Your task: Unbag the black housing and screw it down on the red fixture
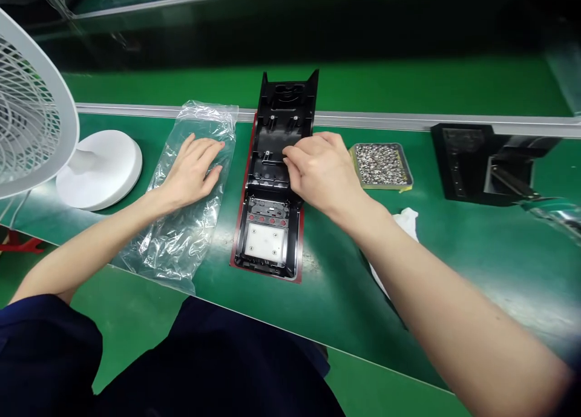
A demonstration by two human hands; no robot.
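Observation:
A long black plastic housing [272, 140] lies on the green bench, its inner side with several posts facing up. At its near end sits a pale rectangular plate [264, 241] with a row of red dots above it. Over the housing's right edge is my right hand [321, 169], thumb and fingers pinched together; whatever they hold is too small or hidden to make out. My left hand [193, 169] rests with fingers spread on a clear plastic bag [181, 247] to the left of the housing.
A square tray of small metal screws [380, 166] stands right of the housing. Further right are a black stand [467, 163] and a green-and-clear electric screwdriver [554, 211]. A white cloth [407, 222] lies under my right forearm. At left stands a white fan [102, 169].

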